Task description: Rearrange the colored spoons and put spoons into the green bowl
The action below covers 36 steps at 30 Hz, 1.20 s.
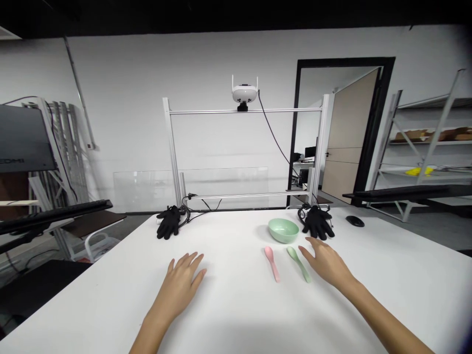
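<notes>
My left hand [179, 284] is over the left part of the white table [228, 305], fingers spread, holding nothing. On the right, my right hand [324, 260] is open with nothing in it, its thumb and fingers pointing toward the bowl. Just left of that hand lies a light green spoon [299, 264], its bowl end away from me. A pink spoon [272, 264] lies beside the green one, further left and apart from it. Behind the two spoons stands a light green bowl [283, 230], upright.
A black glove [317, 223] with cables lies right of the bowl, another black glove [169, 222] at the far left. A black mouse [354, 221] sits near the right edge. Behind the table rises a metal frame [243, 111] carrying a white camera device [244, 93].
</notes>
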{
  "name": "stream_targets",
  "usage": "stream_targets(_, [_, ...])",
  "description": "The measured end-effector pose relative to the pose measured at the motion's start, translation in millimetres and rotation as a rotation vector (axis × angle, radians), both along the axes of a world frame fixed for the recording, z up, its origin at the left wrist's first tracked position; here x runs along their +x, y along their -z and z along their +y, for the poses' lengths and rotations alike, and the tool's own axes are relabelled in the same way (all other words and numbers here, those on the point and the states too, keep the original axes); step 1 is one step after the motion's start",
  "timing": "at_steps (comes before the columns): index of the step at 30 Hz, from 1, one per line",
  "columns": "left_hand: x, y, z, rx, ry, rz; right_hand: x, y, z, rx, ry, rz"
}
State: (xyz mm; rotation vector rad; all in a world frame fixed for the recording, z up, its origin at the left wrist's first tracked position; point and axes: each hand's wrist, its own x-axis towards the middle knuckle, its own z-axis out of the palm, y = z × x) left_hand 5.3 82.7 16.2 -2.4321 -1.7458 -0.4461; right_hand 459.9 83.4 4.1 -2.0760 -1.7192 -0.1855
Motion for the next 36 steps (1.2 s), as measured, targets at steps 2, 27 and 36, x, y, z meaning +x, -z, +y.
stream_targets(2, [-1,0.0,1,0.004,-0.01,0.004,2,3.0,-4,0.023,-0.021,0.009])
stream_targets(27, [-3,1.5,-4,-0.003,-0.021,-0.016,-6,8.9,-15,-0.023,-0.026,0.044])
stream_targets(36, [-2,0.2,-5,0.0,-0.012,-0.017,-21,-1.5,-10,-0.039,-0.009,0.034])
